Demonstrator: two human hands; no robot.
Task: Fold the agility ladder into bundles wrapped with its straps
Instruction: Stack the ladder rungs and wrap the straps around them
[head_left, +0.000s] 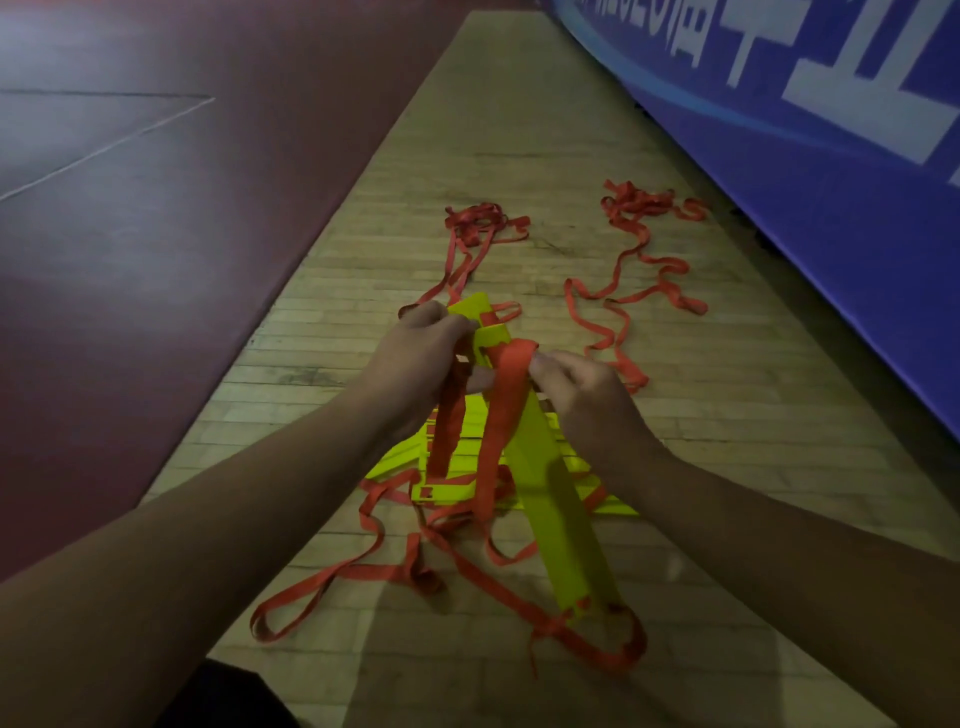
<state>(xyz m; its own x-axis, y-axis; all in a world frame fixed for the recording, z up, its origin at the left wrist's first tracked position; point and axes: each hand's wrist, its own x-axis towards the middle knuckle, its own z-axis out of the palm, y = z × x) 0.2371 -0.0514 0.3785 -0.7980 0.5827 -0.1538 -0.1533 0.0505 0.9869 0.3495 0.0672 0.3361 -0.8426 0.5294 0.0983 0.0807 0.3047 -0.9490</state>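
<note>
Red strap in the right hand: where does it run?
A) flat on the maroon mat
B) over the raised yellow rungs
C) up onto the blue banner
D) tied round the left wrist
B: the right hand pinches the red strap where it loops over the raised yellow rungs, which the left hand grips near their upper end.

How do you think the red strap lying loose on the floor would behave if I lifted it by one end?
Probably floppy: the red strap lies in loose curls and tangles on the wooden floor. Likely light, since a length draped over the yellow rungs hangs limp. It may snag, given its loops.
</note>
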